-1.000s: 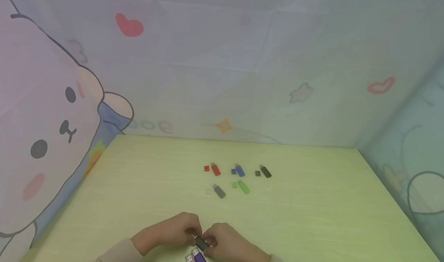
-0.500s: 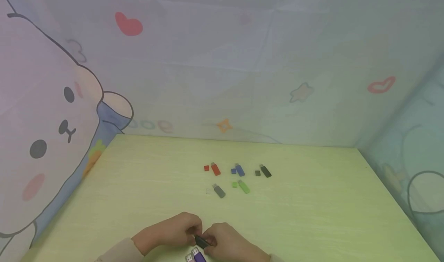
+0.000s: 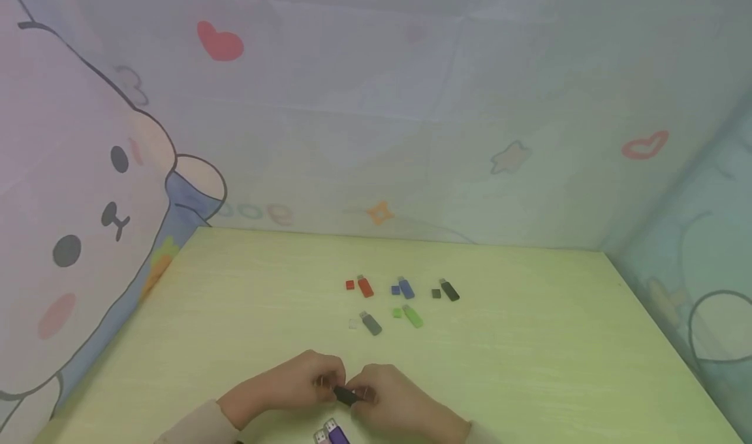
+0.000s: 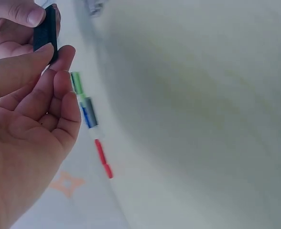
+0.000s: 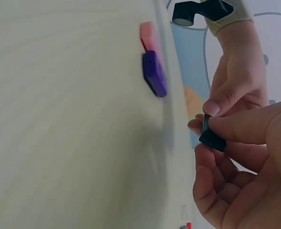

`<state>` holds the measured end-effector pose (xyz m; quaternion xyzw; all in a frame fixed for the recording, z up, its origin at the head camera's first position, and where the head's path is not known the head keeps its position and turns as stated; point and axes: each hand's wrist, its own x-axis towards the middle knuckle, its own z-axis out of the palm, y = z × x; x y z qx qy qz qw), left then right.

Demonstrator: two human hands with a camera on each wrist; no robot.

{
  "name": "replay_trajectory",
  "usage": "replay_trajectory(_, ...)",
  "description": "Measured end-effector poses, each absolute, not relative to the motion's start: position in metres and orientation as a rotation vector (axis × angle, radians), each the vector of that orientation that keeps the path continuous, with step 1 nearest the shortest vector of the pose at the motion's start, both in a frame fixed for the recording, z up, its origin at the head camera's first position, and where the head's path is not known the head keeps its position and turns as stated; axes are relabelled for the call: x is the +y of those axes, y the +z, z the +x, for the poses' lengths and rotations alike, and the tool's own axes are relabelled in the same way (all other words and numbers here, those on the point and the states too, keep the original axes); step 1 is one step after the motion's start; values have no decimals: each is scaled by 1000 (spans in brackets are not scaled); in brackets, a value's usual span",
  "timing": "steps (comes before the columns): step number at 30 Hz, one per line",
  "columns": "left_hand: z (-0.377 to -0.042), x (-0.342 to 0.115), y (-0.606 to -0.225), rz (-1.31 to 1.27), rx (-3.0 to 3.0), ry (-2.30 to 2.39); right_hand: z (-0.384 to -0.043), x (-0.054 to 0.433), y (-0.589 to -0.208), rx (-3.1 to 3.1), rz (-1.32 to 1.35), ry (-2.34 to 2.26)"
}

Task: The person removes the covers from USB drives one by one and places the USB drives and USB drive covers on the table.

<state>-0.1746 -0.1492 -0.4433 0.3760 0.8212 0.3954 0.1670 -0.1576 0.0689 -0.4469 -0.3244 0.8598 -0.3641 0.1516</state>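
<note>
In the head view a dark USB flash drive [image 3: 345, 396] is between my two hands, near the front of the table. My left hand [image 3: 296, 382] pinches one end with thumb and index finger. The other end is pinched by my right hand [image 3: 390, 398]. The left wrist view shows the drive [image 4: 46, 33] as one dark block; whether its cap is fully seated I cannot tell. Fingers hide both ends. Close below the hands lie a purple USB drive [image 3: 337, 432] and a pink one [image 3: 320, 437], partly cut off by the frame.
Farther back lie uncapped USB drives: red [image 3: 365, 286], blue [image 3: 407, 288], black [image 3: 450, 290], grey [image 3: 371, 324] and green [image 3: 413, 317]. Each has a small cap to its left. A printed cloth stands behind the yellow-green table [image 3: 529, 339].
Both hands have shifted slightly away from the front edge, carrying the dark drive with them and leaving more distance to the purple drive. The drives farther back stay in place.
</note>
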Motion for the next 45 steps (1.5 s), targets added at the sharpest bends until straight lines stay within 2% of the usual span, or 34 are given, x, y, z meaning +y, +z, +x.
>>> replay_trajectory(13, -164, -139, -425, 1078, 2235, 1271, -156, 88, -421, 2425, -1090, -1106)
replay_trajectory(21, -153, -130, -425, 1113, 2223, 1360, -146, 98, -415, 2426, -1078, -1089)
replay_trajectory(35, -143, -117, -433, 1077, 2099, 1477, -137, 108, -421, 2419, -1057, -1139)
replay_trajectory(45, -138, -110, -439, 1082, 2096, 1572, -137, 116, -420, 2370, -1183, -1222)
